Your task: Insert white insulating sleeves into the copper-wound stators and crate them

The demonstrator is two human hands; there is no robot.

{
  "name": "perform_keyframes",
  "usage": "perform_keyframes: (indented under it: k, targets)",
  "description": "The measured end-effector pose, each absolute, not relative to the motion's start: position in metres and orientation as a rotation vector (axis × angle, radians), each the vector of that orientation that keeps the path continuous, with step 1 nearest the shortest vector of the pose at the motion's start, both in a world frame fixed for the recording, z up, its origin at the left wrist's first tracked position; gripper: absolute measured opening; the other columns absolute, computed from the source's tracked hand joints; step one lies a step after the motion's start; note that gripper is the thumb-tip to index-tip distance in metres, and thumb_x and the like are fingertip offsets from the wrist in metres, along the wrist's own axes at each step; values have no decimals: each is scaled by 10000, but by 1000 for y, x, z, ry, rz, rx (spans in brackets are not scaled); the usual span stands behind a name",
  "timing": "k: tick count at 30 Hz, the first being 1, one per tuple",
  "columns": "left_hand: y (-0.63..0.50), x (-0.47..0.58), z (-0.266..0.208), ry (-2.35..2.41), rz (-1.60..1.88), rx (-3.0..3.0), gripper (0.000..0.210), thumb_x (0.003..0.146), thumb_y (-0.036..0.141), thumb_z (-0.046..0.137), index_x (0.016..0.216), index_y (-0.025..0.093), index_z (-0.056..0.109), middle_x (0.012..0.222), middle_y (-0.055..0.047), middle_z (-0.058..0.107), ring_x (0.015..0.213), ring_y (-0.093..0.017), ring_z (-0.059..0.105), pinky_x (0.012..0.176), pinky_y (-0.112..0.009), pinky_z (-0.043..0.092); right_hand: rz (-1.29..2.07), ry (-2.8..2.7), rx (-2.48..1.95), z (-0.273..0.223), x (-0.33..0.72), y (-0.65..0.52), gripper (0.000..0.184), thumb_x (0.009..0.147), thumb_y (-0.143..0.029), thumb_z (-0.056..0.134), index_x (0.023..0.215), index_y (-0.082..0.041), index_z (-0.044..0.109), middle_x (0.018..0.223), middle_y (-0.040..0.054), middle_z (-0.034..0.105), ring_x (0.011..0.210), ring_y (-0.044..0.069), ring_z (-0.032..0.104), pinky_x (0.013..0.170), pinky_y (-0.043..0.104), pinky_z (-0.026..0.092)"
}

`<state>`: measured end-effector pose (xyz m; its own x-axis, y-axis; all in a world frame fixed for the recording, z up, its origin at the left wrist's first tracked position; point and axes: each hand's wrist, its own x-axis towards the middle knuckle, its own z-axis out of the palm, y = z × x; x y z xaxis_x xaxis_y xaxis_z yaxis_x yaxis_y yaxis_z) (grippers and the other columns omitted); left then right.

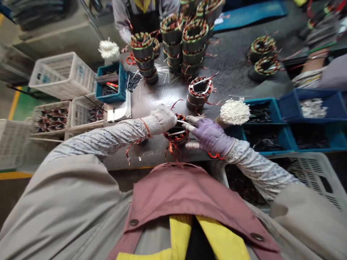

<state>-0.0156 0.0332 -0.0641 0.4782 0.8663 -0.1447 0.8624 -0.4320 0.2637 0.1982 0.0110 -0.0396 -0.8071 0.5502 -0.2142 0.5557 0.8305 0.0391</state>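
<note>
"Copper-wired stator [177, 137] sits near the worker's edge of a dark table [227, 68], wire ends splayed toward six o'clock, perhaps to keep its rim clear"

"And the hands?"

"White-gloved left hand [163, 119] curls against the rim at ten o'clock, seemingly steadying it; whether its fingers grip anything cannot be told"

"The right?"

"Purple-gloved right hand [213, 134] reaches in from three o'clock, half open, thumb and fingers spread; a pale strip [183, 122] shows at its fingertips, any pinch too small to confirm"

"What lies near it?"

"White sticks [235, 112] bundled between two and three o'clock, likely for easy reach, and orange loops [215, 155] at four, probably scissor handles"
</note>
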Motion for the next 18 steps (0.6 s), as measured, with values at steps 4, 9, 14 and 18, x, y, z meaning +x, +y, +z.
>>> perform_keyframes:
  k: [4, 9, 14, 18]
  targets:
    - [29, -29, -68, 1351, 133, 1922, 129, 759, 255, 635, 711, 158, 705, 575, -17, 581, 570, -143, 541, 597, -276, 428, 73, 2599, 1022, -43, 184, -2, 620, 921, -515, 611, 1415, -141, 579, 1567, 242, 409, 1169, 364, 589, 894, 451, 461]
    - [25, -53, -57, 1090, 572, 1389, 209, 746, 352, 652, 680, 154, 640, 528, 33, 507, 468, -78, 411, 483, -223, 343, -52, 2580, 1004, -37, 172, 2, 602, 933, -558, 564, 1402, -183, 595, 1589, 202, 393, 1133, 341, 612, 814, 391, 462]
    - [22, -61, -48, 948, 475, 1913, 201, 818, 330, 644, 879, 168, 747, 792, -12, 711, 700, -127, 616, 673, -244, 461, -134, 2532, 973, -31, 170, 8, 578, 960, -503, 507, 1462, -217, 540, 1601, 185, 377, 1062, 310, 649, 719, 342, 452]
    - [7, -56, -60, 997, -95, 2270, 454, 870, 257, 586, 1319, 244, 651, 1157, -65, 744, 914, -202, 685, 763, -277, 469, -190, 2581, 938, -34, 172, 7, 567, 959, -461, 498, 1469, -214, 532, 1627, 186, 333, 1077, 312, 648, 727, 340, 457]
